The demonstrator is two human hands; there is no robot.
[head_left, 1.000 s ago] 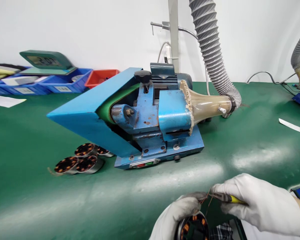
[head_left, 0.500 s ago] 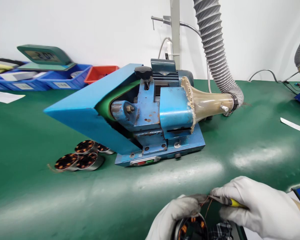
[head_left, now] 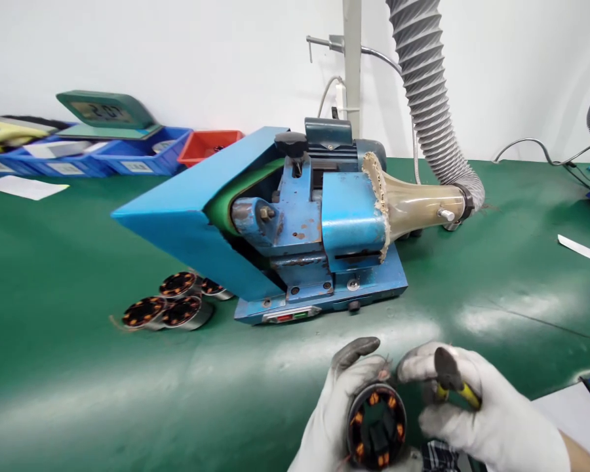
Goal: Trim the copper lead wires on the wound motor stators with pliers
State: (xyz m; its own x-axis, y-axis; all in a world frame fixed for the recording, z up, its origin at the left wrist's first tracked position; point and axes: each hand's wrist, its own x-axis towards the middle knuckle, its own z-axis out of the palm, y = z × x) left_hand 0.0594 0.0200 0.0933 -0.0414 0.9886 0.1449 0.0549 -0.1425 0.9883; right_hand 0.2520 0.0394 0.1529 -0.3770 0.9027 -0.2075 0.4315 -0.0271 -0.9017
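My left hand [head_left: 330,406], in a white glove with darkened fingertips, is closed around a round motor stator [head_left: 392,408] with copper windings set in a dark ring. Its open face is turned up toward me, and thin wire ends show near the fingers. To its right, my gloved right hand [head_left: 476,400] grips a pair of cutting pliers [head_left: 450,372] with yellow handles; the dark jaws point up, apart from the stator. Several similar stators [head_left: 187,311] stand grouped on the green bench top at the left.
A blue belt sander [head_left: 295,229] stands mid-bench, its nozzle joined to a grey hose [head_left: 425,98]. Blue bins [head_left: 140,154], a red bin [head_left: 206,147] and a digital clock [head_left: 108,113] line the back left. Paper strips [head_left: 583,249] lie at the right.
The pliers have come away from the wire beside the stator and now tilt upward in my right hand. The stator has risen further into view. The camera view has shifted slightly left.
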